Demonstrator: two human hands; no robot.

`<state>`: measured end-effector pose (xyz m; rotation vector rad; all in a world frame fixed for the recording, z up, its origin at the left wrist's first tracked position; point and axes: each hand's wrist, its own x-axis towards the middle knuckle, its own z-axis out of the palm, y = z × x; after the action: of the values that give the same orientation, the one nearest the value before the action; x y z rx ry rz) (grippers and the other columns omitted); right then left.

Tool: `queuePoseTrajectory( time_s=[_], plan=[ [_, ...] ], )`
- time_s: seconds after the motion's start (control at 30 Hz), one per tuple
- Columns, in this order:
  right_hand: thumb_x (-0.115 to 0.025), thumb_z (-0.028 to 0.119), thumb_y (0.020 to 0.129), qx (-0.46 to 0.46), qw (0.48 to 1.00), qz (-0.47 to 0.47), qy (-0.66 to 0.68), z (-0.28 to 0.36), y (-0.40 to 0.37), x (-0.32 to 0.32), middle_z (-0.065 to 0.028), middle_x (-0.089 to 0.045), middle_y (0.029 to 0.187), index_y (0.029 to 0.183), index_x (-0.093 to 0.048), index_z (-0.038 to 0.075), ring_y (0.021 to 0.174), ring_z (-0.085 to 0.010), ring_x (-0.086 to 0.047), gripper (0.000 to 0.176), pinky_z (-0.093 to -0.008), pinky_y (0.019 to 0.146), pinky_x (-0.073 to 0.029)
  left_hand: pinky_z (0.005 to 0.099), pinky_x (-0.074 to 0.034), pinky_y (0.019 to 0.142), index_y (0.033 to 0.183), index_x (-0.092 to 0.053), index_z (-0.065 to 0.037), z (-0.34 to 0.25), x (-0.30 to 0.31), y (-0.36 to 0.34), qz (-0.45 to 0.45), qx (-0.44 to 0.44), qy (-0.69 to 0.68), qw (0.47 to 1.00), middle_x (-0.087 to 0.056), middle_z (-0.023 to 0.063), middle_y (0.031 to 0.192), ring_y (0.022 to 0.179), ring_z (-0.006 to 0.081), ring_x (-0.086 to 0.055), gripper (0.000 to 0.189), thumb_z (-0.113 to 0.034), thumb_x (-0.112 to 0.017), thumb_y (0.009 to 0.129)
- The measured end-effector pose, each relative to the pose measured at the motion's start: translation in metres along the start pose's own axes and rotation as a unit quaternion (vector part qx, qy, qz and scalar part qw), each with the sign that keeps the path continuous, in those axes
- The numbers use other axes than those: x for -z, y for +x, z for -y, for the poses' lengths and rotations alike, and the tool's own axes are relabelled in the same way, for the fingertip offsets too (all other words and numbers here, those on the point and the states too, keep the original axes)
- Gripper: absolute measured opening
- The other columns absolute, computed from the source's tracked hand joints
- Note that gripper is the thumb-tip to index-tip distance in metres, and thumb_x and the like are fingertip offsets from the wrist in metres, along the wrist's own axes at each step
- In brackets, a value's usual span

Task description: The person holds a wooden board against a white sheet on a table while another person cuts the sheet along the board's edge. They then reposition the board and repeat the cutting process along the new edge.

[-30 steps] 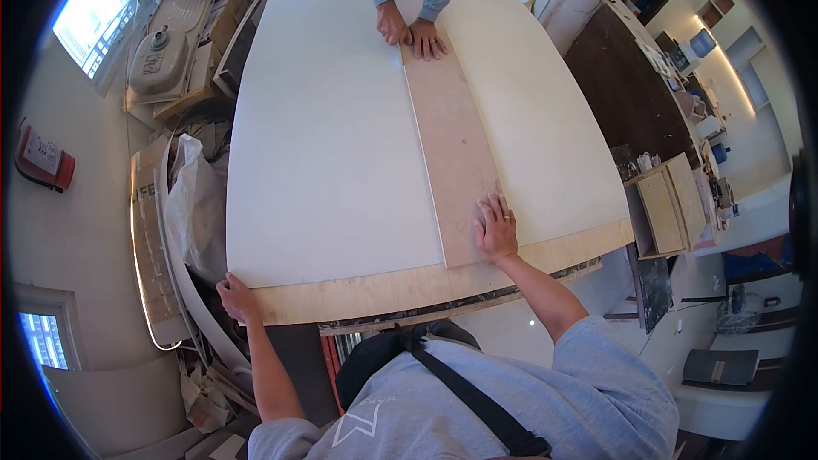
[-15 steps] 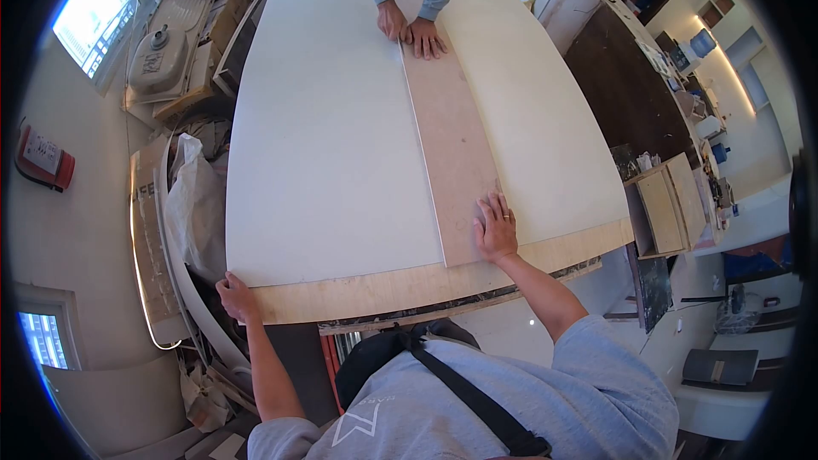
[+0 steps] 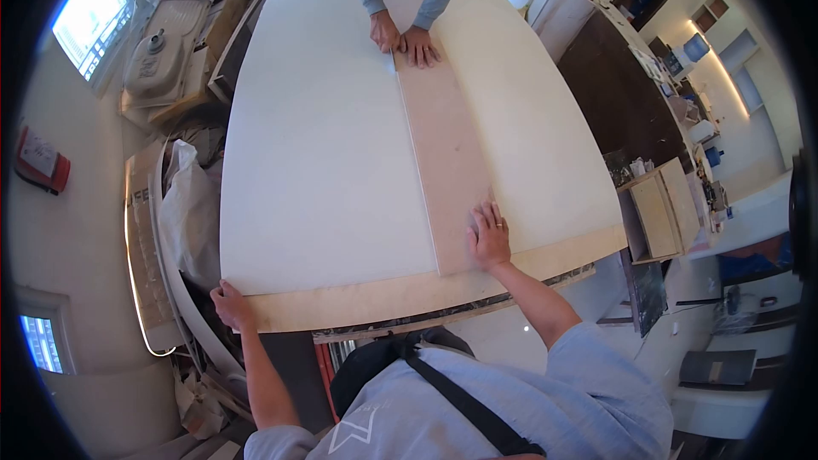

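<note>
A large white sheet [image 3: 324, 162] lies on top of a pale plywood panel [image 3: 358, 309], whose bare strip shows along the near edge. At the near left corner my left hand [image 3: 232, 305] is closed round the edge of these panels. My right hand [image 3: 488, 238] rests with its fingers stretched out on the near end of a long pinkish-brown board [image 3: 443, 145]. This board runs lengthwise over the white sheet. At its far end a co-worker's one hand [image 3: 418, 46] presses flat on it. The co-worker's other hand [image 3: 385, 31] is closed at the board's left edge, around something too small to make out.
The co-worker kneels on the far part of the sheet. Left of it lie a sink basin [image 3: 155, 68], boxes and a white plastic bag [image 3: 192, 213]. To the right stand a dark-faced counter [image 3: 609, 77] and a wooden box [image 3: 656, 215]. A fire extinguisher [image 3: 41, 162] hangs on the left wall.
The whole view has shifted slightly, so things sit a little lower and further left. Both my hands keep their places, and the co-worker's hands stay at the board's far end.
</note>
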<state>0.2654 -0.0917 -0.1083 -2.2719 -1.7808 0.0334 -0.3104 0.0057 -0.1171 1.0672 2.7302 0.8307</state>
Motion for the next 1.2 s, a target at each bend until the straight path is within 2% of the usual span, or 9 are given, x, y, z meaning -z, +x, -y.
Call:
queuePoseTrajectory(
  time_s=[0.17,0.27,0.37,0.63,0.73,0.83,0.87,1.2],
  plan=[
    [-0.053,0.033,0.094,0.010,1.000,-0.006,-0.012,0.001,-0.005,0.001,-0.0143,-0.036,0.155,0.140,-0.048,0.012,0.147,-0.0351,-0.026,0.051,-0.0562,0.116,-0.024,0.0527,-0.051,0.076,0.101,-0.062,-0.007,0.004,-0.005,0.005,0.003,-0.004,-0.001,1.000,-0.071,0.0184,0.094,0.090,0.0422,-0.067,0.046,-0.051,-0.051,0.097],
    [-0.053,0.031,0.096,0.018,0.999,-0.006,-0.040,-0.003,-0.004,-0.005,-0.0151,-0.036,0.155,0.140,-0.048,0.011,0.146,-0.0352,-0.028,0.048,-0.0523,0.115,-0.027,0.0521,-0.051,0.078,0.101,-0.063,-0.007,0.001,-0.003,0.003,0.002,0.003,0.018,1.000,-0.071,0.0185,0.095,0.091,0.0422,-0.067,0.047,-0.052,-0.051,0.096],
    [-0.054,0.033,0.094,0.023,0.999,-0.027,-0.014,-0.006,-0.004,-0.010,-0.0138,-0.039,0.153,0.139,-0.049,0.013,0.145,-0.0349,-0.029,0.050,-0.0550,0.114,-0.027,0.0512,-0.051,0.079,0.101,-0.064,-0.006,0.005,-0.004,0.006,-0.006,-0.010,0.025,1.000,-0.071,0.0186,0.095,0.092,0.0413,-0.067,0.049,-0.053,-0.051,0.096],
    [-0.052,0.029,0.097,0.017,0.999,-0.003,-0.031,0.001,-0.002,0.001,-0.0134,-0.036,0.155,0.141,-0.046,0.013,0.146,-0.0349,-0.027,0.048,-0.0511,0.116,-0.026,0.0475,-0.050,0.078,0.102,-0.065,-0.002,0.006,-0.005,0.007,0.003,-0.028,0.008,1.000,-0.071,0.0174,0.096,0.089,0.0363,-0.067,0.045,-0.045,-0.054,0.096],
    [-0.052,0.030,0.097,0.012,1.000,-0.008,-0.022,0.006,-0.002,0.004,-0.0132,-0.036,0.156,0.141,-0.048,0.013,0.146,-0.0350,-0.027,0.047,-0.0510,0.116,-0.026,0.0468,-0.051,0.079,0.104,-0.065,-0.001,0.006,-0.005,0.006,-0.017,-0.054,0.008,0.998,-0.071,0.0178,0.099,0.091,0.0362,-0.067,0.045,-0.045,-0.053,0.097],
    [-0.054,0.032,0.095,0.002,1.000,-0.001,-0.026,0.001,-0.001,-0.003,-0.0126,-0.037,0.154,0.139,-0.049,0.013,0.147,-0.0337,-0.027,0.048,-0.0545,0.116,-0.026,0.0474,-0.051,0.080,0.105,-0.065,-0.001,0.017,-0.011,0.015,-0.009,-0.064,0.023,0.998,-0.071,0.0186,0.100,0.092,0.0373,-0.067,0.047,-0.046,-0.053,0.097],
    [-0.054,0.032,0.095,0.005,1.000,-0.004,-0.025,0.000,0.000,-0.003,-0.0126,-0.037,0.155,0.139,-0.049,0.013,0.147,-0.0337,-0.026,0.048,-0.0546,0.116,-0.026,0.0481,-0.050,0.080,0.106,-0.064,-0.001,0.014,-0.009,0.013,0.010,-0.041,0.012,0.999,-0.070,0.0192,0.101,0.093,0.0384,-0.066,0.047,-0.046,-0.052,0.098],
    [-0.054,0.031,0.096,0.003,1.000,0.003,-0.028,0.002,-0.003,0.001,-0.0133,-0.035,0.157,0.142,-0.046,0.014,0.148,-0.0349,-0.025,0.050,-0.0527,0.116,-0.026,0.0497,-0.051,0.079,0.106,-0.062,-0.006,0.005,-0.004,0.005,0.012,-0.010,0.015,1.000,-0.071,0.0170,0.100,0.093,0.0389,-0.067,0.044,-0.047,-0.050,0.099]
  ],
)
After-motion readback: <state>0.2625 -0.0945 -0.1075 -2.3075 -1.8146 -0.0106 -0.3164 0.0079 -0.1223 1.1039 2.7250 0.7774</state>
